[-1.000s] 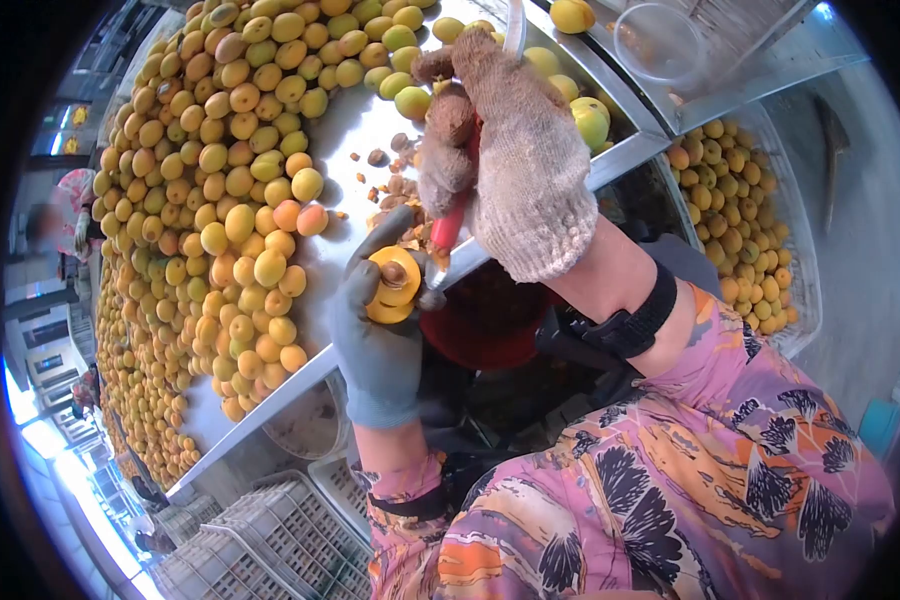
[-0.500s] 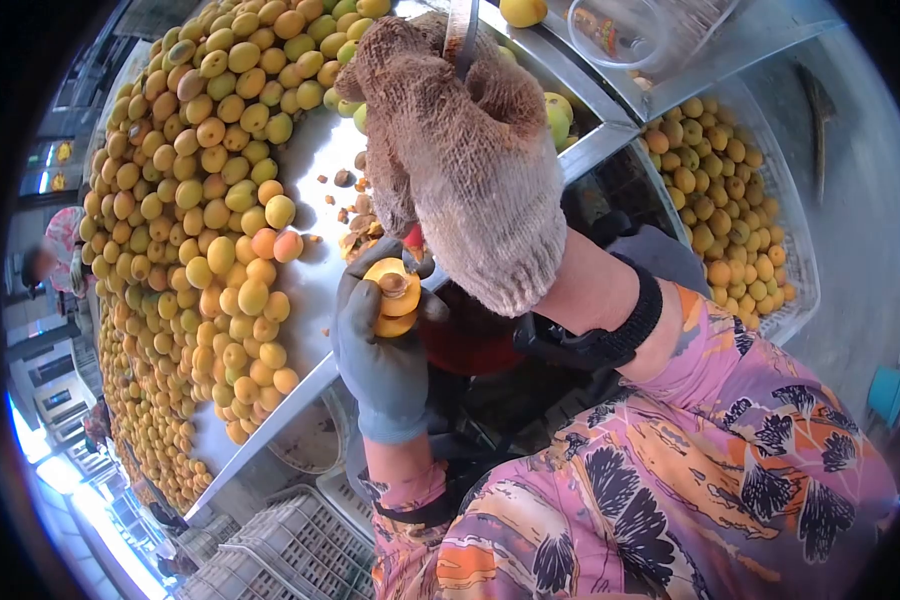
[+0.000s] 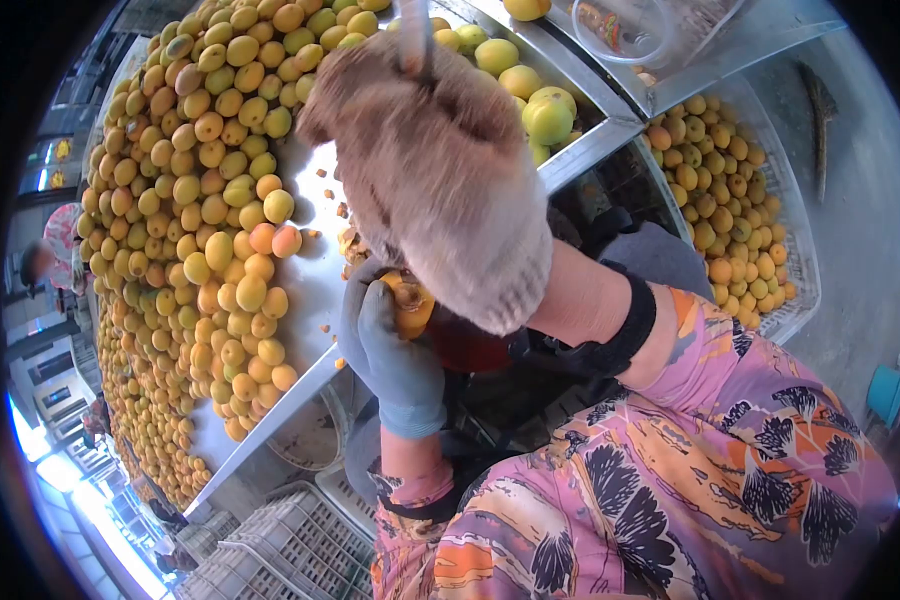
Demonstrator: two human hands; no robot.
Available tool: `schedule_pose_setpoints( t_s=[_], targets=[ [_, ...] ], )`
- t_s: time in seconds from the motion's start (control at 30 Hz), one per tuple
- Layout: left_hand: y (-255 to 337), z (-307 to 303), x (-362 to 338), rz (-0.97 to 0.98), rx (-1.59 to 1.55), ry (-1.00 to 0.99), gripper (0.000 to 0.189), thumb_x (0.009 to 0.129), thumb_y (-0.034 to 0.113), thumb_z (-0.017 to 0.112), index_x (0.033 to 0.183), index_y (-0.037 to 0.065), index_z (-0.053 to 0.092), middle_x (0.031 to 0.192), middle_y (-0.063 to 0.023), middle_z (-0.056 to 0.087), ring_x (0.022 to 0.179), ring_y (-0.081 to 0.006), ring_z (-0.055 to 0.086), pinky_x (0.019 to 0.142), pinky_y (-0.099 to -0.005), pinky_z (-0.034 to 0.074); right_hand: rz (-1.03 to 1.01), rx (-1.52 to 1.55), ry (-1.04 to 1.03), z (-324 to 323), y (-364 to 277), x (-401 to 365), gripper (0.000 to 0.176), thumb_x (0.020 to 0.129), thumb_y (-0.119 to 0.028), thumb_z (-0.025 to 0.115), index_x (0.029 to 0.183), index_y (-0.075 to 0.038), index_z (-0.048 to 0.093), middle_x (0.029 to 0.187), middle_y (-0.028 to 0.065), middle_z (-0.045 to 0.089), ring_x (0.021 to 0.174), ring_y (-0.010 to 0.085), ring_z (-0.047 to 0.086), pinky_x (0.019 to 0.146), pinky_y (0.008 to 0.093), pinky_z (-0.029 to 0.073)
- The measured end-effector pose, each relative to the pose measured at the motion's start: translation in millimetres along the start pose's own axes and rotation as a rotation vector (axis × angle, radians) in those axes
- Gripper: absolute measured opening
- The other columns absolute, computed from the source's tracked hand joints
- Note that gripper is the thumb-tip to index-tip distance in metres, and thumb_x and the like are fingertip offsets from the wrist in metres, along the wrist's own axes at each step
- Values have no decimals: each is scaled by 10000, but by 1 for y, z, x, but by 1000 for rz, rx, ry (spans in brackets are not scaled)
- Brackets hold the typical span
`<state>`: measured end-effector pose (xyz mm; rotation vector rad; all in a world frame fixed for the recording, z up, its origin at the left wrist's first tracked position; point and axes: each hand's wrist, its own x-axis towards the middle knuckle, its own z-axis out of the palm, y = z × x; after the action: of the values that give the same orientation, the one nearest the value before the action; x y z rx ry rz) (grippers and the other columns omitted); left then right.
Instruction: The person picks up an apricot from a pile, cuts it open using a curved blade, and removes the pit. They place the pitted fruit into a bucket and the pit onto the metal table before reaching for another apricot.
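Head view: split apricot gripped at the desk's near edge, tool hand over it

The left hand (image 3: 395, 345), in a grey glove, is closed around an apricot (image 3: 411, 303) just off the near edge of the steel desk (image 3: 315, 265), above a red bowl (image 3: 467, 345) that sits lower down. The right hand (image 3: 440, 170), in a knitted glove, is clenched on a tool (image 3: 414, 30) whose metal end sticks out past the knuckles. This hand is blurred and covers most of the fruit, so how the working tip meets the flesh cannot be told.

Judging from this, the work goes best with the left fingers wrapped low on the fruit, clear of the cut face. The tool strokes should be short and turned away from the palm. Keeping the apricot over the bowl, not over the desk, would keep waste off the steel, where scraps (image 3: 345, 215) already lie beside the pile of apricots (image 3: 200, 200). A firm but light grip should spare the soft flesh.
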<state>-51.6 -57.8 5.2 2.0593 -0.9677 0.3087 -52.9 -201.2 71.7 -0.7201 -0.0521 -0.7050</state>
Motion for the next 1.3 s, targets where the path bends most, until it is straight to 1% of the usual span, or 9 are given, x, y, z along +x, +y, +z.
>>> schedule_pose_setpoints(
  t_s=[0.13, 0.27, 0.43, 0.63, 0.83, 0.97, 1.03, 1.13, 1.3],
  targets=[
    [33, 1, 12, -276, -160, -1, 111, 899, -39, 454, 942, -77, 549, 929, -166, 630, 726, -232, 637, 656, -331, 522, 263, 83, 89, -17, 1, 8, 237, 995, -264, 498, 959, -47, 586, 671, -1, 526, 553, 92, 492, 490, 240, 406],
    [16, 5, 7, -14, 18, 29, 125, 887, -44, 465, 957, -82, 561, 878, -128, 622, 655, -183, 620, 596, -300, 511, 363, 148, 155, -21, 1, 12, 303, 984, -385, 511, 940, -89, 563, 567, -26, 397, 413, 104, 334, 394, 268, 298],
    [28, 3, 6, -734, -1221, 10, 150, 911, 14, 479, 1035, -49, 534, 807, -105, 600, 625, -143, 571, 529, -264, 459, 388, 211, 186, -20, 4, 11, 284, 969, -375, 538, 912, -97, 553, 554, -36, 344, 411, 101, 311, 396, 272, 289],
    [24, -1, 12, -933, -1614, 10, 260, 995, 212, 440, 1113, -7, 517, 782, -70, 571, 584, -120, 506, 587, -256, 462, 558, 479, 295, -18, 8, 15, 277, 967, -358, 533, 866, -100, 529, 548, -39, 335, 405, 112, 304, 394, 287, 278],
    [8, -11, 15, -1000, -1385, 126, 387, 1025, 341, 408, 1151, -7, 521, 782, -80, 571, 568, -125, 476, 568, -275, 436, 490, 293, 306, -25, 12, 18, 233, 969, -307, 521, 845, -109, 523, 531, -33, 340, 392, 119, 312, 377, 293, 270],
    [1, -25, 19, -1026, -1398, -35, 517, 1021, 440, 358, 1137, -4, 597, 687, -39, 517, 543, -125, 428, 551, -271, 346, 404, 130, -25, -28, 5, 16, 182, 907, -248, 633, 939, -69, 623, 546, -21, 425, 406, 98, 418, 380, 270, 354],
    [0, -27, 20, -1039, -1320, -51, 541, 1013, 497, 328, 1099, 38, 601, 663, -35, 506, 515, -121, 426, 504, -259, 340, 613, -590, -232, -7, -15, 16, 237, 850, -208, 712, 1048, -88, 660, 606, -3, 524, 445, 84, 461, 407, 244, 395],
    [-2, -30, 21, -1161, -1275, 16, 540, 995, 556, 327, 1054, 86, 587, 665, -28, 522, 488, -119, 440, 454, -257, 343, 525, -855, -744, -17, -5, 11, 391, 802, -185, 737, 1162, -66, 642, 924, 100, 654, 807, 150, 615, 726, 296, 511],
    [-26, -32, 4, -639, -155, -238, 306, 1008, 182, 496, 1235, -23, 487, 1016, -125, 653, 905, -196, 639, 771, -348, 535, 501, -1048, -821, -24, 6, 3, 377, 813, -230, 675, 1141, -49, 635, 915, 169, 668, 888, 290, 669, 780, 372, 518]
  ],
)
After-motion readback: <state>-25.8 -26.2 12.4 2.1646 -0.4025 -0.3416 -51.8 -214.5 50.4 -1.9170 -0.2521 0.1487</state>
